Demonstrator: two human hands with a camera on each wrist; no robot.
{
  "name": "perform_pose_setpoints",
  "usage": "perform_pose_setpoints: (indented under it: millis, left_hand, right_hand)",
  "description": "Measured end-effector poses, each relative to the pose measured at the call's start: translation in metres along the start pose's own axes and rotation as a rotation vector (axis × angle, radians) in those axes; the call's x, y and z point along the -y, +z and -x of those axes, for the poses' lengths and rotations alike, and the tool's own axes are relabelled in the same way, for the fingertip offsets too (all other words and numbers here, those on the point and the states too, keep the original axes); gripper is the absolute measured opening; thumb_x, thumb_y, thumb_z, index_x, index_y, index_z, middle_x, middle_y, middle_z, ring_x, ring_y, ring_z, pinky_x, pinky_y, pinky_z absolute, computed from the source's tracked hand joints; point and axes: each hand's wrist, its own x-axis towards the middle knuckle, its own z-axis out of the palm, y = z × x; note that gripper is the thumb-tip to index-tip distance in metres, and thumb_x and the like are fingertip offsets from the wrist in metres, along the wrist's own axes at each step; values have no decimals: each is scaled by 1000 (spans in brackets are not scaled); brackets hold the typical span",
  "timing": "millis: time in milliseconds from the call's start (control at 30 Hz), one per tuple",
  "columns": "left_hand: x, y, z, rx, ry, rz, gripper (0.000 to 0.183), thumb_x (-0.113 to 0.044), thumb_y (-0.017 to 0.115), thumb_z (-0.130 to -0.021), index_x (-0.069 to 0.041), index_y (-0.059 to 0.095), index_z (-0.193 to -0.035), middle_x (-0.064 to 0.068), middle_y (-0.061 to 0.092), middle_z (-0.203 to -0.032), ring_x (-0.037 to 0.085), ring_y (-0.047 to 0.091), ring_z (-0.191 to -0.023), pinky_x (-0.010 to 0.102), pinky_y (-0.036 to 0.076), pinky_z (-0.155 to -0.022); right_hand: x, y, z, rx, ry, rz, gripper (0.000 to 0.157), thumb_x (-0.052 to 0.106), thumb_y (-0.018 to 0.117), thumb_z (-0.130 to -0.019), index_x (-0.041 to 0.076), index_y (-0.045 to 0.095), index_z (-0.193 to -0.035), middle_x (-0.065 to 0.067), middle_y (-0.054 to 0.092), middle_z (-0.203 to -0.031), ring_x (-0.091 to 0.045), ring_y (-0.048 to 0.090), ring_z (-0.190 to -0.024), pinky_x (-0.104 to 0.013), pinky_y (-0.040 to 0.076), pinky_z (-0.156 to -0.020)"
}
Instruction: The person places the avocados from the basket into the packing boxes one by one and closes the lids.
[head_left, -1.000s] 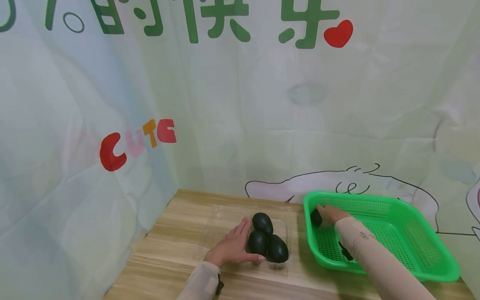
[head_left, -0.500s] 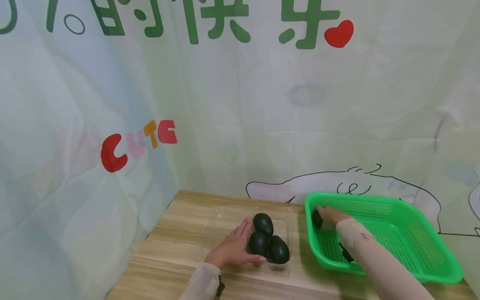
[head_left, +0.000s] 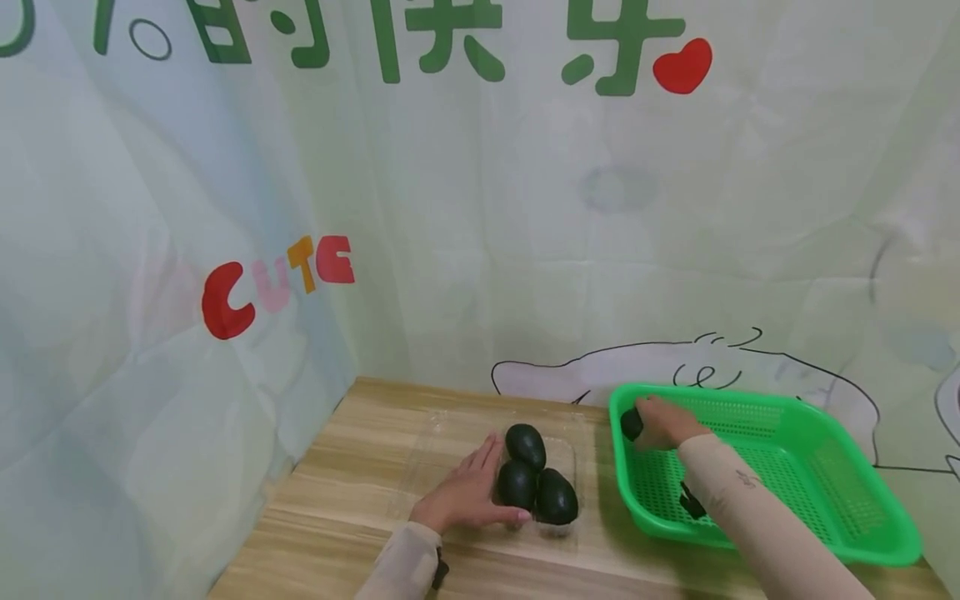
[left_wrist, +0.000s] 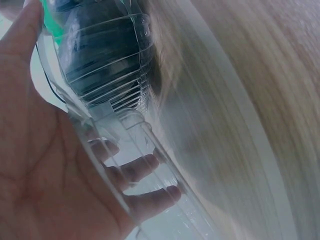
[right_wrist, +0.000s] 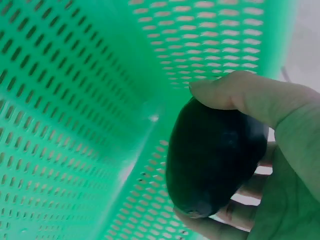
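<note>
Behind the worktop (head_left: 315, 508), a sheet (head_left: 465, 192); high above the worktop, green characters (head_left: 628, 33) and a heart (head_left: 682, 67); above the worktop's left, coloured letters (head_left: 304, 267).

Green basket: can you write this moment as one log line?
right hand: grips dark fruit inside green basket; left hand: touches clear box; in clear box: three dark fruits

The left hand (head_left: 467, 496) lies spread while the right hand (head_left: 666, 423) curls, gripping
</note>
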Motion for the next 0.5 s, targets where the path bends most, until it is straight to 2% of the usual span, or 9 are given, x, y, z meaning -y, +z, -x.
perform_pose_setpoints:
  millis: [133,333,500]
  left_hand:
    - [1,-1,-2,0,5,-4,128,-80,65,-78,-5,7,-163,16,5,-171,38,21,-154,56,26,-121]
    - [1,-1,-2,-4,3,-11,128,-81,65,-77,-6,7,-164,15,5,-171,39,22,-153,57,27,-120]
    - [2,0,-2,-5,8,-8,129,-82,64,-77,-5,7,-163,16,6,-171,39,22,-153,58,27,-120]
  right_hand:
    - [5,-8,8,-31,15,-19,39,15,82,-79,0,57,-105,-15,65,-100,-33,64,-93,-51,55,-80]
    - [12,-11,20,-88,56,-59,58,21,80,-81,-12,53,-120,-24,66,-106,-40,65,-99,-53,57,-82]
    - [20,-12,31,-157,98,-81,69,26,77,-83,-18,48,-128,-34,56,-115,-41,63,-94,-55,56,-77]
